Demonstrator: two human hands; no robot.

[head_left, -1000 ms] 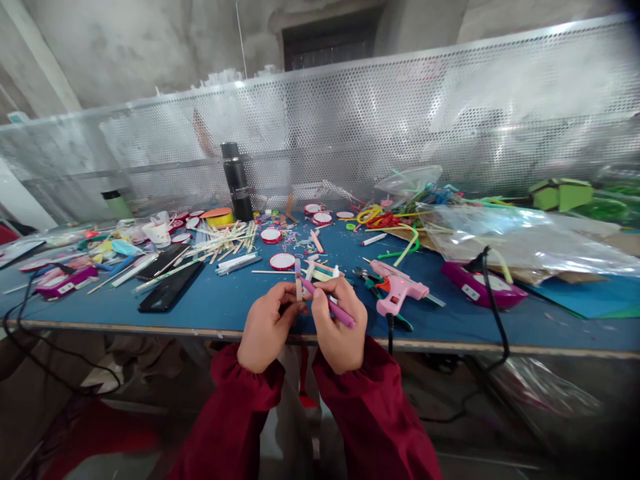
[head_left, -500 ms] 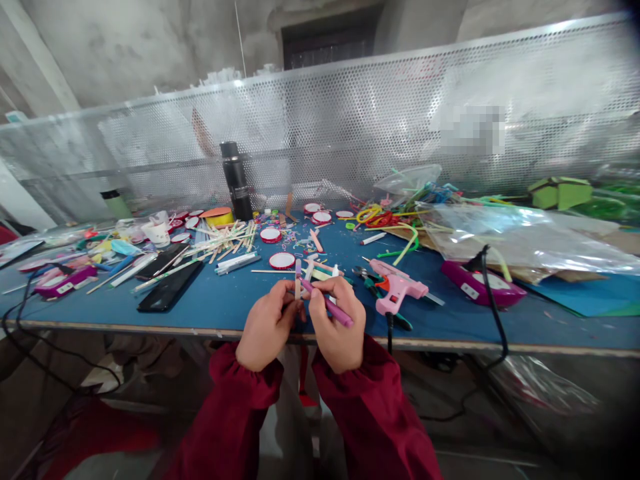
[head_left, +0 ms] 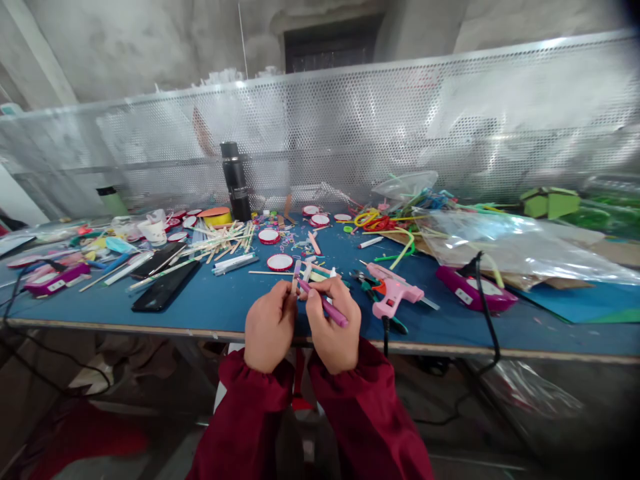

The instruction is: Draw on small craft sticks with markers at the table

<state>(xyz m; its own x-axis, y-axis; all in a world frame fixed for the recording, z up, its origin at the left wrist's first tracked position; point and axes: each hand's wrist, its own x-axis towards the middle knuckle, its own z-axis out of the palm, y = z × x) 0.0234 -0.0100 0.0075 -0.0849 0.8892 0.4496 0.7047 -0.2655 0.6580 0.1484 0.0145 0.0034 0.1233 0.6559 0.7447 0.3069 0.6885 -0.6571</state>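
Note:
Near the table's front edge, my left hand [head_left: 271, 325] is closed around a small flat craft stick [head_left: 296, 271] that stands upright, its upper part coloured purple. A purple marker [head_left: 331, 311] sits in the closed fingers of my right hand [head_left: 336, 328]. The marker's tip end points left and meets or nearly meets the stick; the exact contact is too small to make out. Just beyond my hands lie a few pale sticks [head_left: 316, 274] and a round white disc with a red rim [head_left: 280, 262].
A pink glue gun [head_left: 395, 291] lies right of my hands beside pliers [head_left: 369, 287]. A black phone [head_left: 165, 288], white markers [head_left: 235, 263] and loose craft sticks [head_left: 227, 243] lie to the left. A black bottle [head_left: 235, 183] stands behind. Purple-sided devices [head_left: 477, 292] with cables sit at both sides.
My left hand has turned slightly and its fingers now hide more of the stick's lower part. The right hand still holds the marker at the stick. The view has shifted a little.

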